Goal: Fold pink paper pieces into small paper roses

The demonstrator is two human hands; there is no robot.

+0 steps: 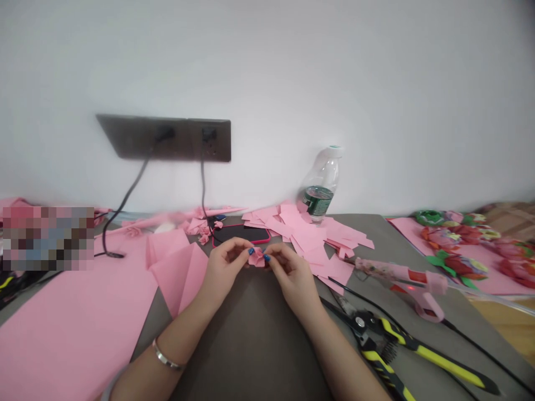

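A small pink paper flower (256, 258) is held up between my two hands, over the grey tabletop. My left hand (229, 267) pinches its left side between thumb and fingers. On the other side, my right hand (291, 275) grips the flower's edge in the same kind of pinch. Just behind the hands lies a phone with a pink rim (234, 234), partly covered by the left hand. Several small folded pink paper pieces (199, 226) sit to the left of the phone. To its right spreads a heap of cut pink paper pieces (307, 236).
Large pink paper sheets (96, 312) cover the left. A plastic bottle (321, 192) leans near the wall. On the right lie a pink glue gun (412, 284), yellow-black pliers (388, 340) and several coloured paper flowers (463, 245). Cords run from a wall socket (179, 139).
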